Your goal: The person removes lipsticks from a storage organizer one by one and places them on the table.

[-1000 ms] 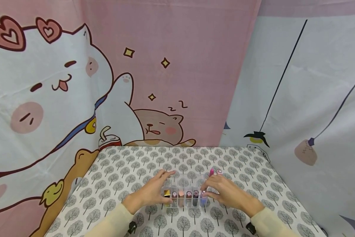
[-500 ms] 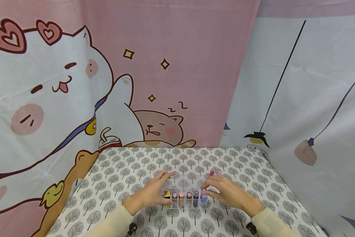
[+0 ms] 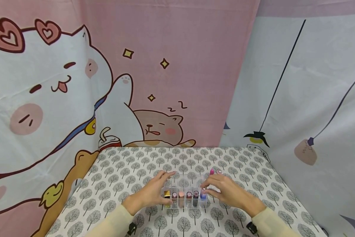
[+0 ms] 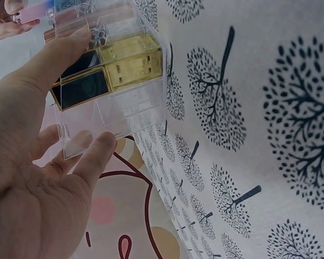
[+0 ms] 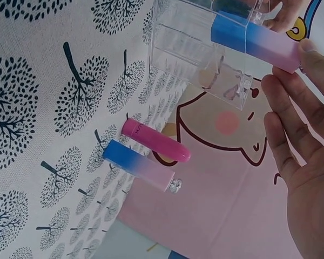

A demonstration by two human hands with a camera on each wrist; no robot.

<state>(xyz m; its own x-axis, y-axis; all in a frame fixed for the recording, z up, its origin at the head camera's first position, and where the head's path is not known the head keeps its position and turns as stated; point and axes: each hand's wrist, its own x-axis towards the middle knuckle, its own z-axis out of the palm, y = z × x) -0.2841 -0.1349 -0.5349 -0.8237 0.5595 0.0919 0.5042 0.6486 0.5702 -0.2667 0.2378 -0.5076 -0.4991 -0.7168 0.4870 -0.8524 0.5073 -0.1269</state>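
Observation:
A clear lipstick organizer (image 3: 187, 181) stands on the table, its near row holding several lipsticks. At its left end my left hand (image 3: 150, 190) grips it, thumb on the near side and fingers on the far side; a gold-and-black lipstick (image 4: 108, 70) sits beside the thumb in the left wrist view. My right hand (image 3: 224, 190) pinches the jeweled tip of a blue-to-pink lipstick (image 5: 254, 40) at the right end slot. In the right wrist view its blue lower end is near the organizer's top, and the pink part sticks out.
Behind my right hand stand a hot-pink tube (image 5: 156, 140) and another blue-to-pink lipstick (image 5: 137, 164) with a jeweled tip, side by side on the tree-print tablecloth (image 3: 121, 184). Cartoon-print curtains (image 3: 189, 65) hang behind the table.
The blue part of the lipstick in my right hand shows slightly higher in the end slot than before. My left hand keeps its grip on the organizer.

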